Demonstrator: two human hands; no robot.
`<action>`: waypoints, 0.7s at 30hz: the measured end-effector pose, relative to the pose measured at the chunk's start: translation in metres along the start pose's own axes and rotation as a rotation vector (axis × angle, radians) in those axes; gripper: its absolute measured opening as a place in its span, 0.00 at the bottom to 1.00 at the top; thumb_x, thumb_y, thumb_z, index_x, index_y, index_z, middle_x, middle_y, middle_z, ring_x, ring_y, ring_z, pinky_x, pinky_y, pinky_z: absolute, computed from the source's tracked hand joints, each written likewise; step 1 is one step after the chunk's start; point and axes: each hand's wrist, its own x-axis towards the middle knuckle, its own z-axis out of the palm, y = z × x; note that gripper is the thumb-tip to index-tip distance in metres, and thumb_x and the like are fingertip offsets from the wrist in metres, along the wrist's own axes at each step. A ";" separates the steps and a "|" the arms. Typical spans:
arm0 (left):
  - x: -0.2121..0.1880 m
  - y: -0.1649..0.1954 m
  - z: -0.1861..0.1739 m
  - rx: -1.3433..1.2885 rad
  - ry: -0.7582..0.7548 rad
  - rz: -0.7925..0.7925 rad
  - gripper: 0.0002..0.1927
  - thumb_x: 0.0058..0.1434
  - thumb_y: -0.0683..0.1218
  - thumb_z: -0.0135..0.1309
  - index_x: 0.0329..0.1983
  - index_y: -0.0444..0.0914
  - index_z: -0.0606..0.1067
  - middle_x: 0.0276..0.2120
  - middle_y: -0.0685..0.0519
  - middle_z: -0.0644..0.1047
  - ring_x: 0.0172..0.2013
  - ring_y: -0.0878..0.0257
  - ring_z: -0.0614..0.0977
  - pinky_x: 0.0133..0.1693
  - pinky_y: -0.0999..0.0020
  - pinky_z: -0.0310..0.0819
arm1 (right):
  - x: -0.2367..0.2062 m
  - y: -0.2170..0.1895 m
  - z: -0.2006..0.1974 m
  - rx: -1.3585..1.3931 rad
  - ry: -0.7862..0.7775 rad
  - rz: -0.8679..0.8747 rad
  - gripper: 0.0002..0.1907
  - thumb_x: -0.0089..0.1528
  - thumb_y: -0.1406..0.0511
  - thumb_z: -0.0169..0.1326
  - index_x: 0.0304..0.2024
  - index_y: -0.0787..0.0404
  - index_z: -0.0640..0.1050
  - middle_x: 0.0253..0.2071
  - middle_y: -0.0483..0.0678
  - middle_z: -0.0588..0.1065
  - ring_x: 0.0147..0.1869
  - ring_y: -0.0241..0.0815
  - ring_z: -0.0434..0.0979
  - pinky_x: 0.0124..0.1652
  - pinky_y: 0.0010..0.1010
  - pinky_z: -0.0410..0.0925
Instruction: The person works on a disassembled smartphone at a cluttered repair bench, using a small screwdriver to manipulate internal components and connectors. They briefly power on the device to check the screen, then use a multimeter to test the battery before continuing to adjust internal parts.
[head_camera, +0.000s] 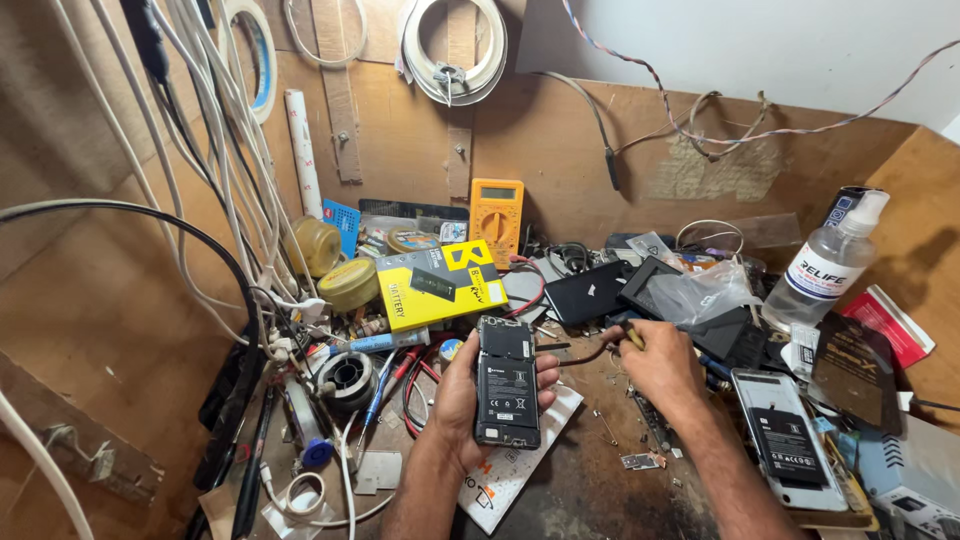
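My left hand (462, 395) holds a black phone (507, 382) with its back cover off, battery and board facing up, over the middle of the workbench. My right hand (660, 362) is to the right of the phone, fingers closed on a thin tool with a yellow end (634, 338), and a dark lead runs from it towards the phone's top. A second opened phone (786, 437) with a white frame lies on the bench to the right of my right forearm.
A yellow battery box (437, 284) and an orange multimeter (496, 212) stand behind the phone. A clear spray bottle (828, 264) is at the right. A solder reel (345, 377), pens and cables crowd the left. White cables (215, 150) hang down the left wall.
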 end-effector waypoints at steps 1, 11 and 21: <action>0.000 0.000 0.000 0.000 0.005 0.001 0.38 0.70 0.67 0.33 0.55 0.29 0.73 0.45 0.34 0.81 0.40 0.48 0.85 0.40 0.55 0.85 | -0.001 0.000 0.000 0.009 0.018 -0.015 0.12 0.61 0.62 0.54 0.42 0.46 0.87 0.28 0.51 0.82 0.31 0.48 0.82 0.34 0.43 0.71; 0.000 0.000 0.000 -0.008 -0.005 -0.003 0.38 0.70 0.67 0.34 0.56 0.29 0.73 0.46 0.34 0.81 0.41 0.48 0.86 0.41 0.54 0.85 | 0.000 0.006 0.007 0.031 0.027 -0.193 0.11 0.56 0.60 0.62 0.39 0.55 0.85 0.27 0.55 0.80 0.30 0.47 0.82 0.34 0.41 0.70; 0.000 0.000 -0.002 0.021 -0.002 0.009 0.37 0.71 0.67 0.34 0.57 0.29 0.72 0.47 0.34 0.81 0.42 0.48 0.85 0.41 0.55 0.85 | 0.006 -0.004 0.017 -0.007 0.025 -0.172 0.11 0.54 0.58 0.66 0.35 0.56 0.85 0.27 0.55 0.80 0.29 0.49 0.81 0.34 0.41 0.70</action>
